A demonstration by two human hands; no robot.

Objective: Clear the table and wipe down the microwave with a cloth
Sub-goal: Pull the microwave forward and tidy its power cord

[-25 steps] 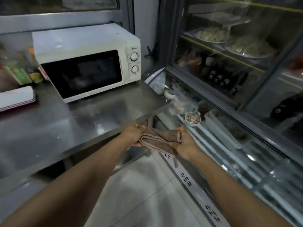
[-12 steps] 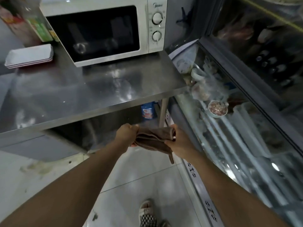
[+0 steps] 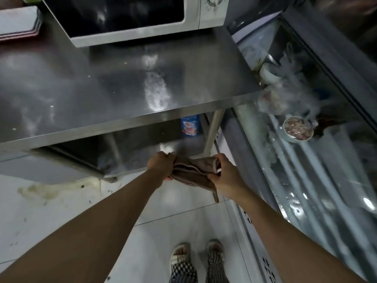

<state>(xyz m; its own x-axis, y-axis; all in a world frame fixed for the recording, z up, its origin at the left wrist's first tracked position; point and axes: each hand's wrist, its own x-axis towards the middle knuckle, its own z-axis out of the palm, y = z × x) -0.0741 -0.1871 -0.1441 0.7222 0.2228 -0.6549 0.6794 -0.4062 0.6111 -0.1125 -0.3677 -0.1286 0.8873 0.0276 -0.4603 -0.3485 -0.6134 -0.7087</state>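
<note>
Your head has tipped further down: the microwave (image 3: pixel 126 19) now sits far above your grip on the cloth (image 3: pixel 193 172), the counter (image 3: pixel 102 88) edge nearer, your feet (image 3: pixel 180 255) showing below.

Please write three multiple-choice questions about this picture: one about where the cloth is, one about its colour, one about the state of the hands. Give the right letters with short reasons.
1. Where is the cloth?
A. on the table
B. in front of the table, over the floor
C. inside the microwave

2. What colour is the cloth?
A. brown
B. blue
C. white

3. How are the hands?
A. both open
B. only the left grips
C. both grip the cloth

Key: 1 B, it hangs below the table edge; 2 A, its folds look brown; 3 C, the left hand and right hand each curl round an end.
</note>
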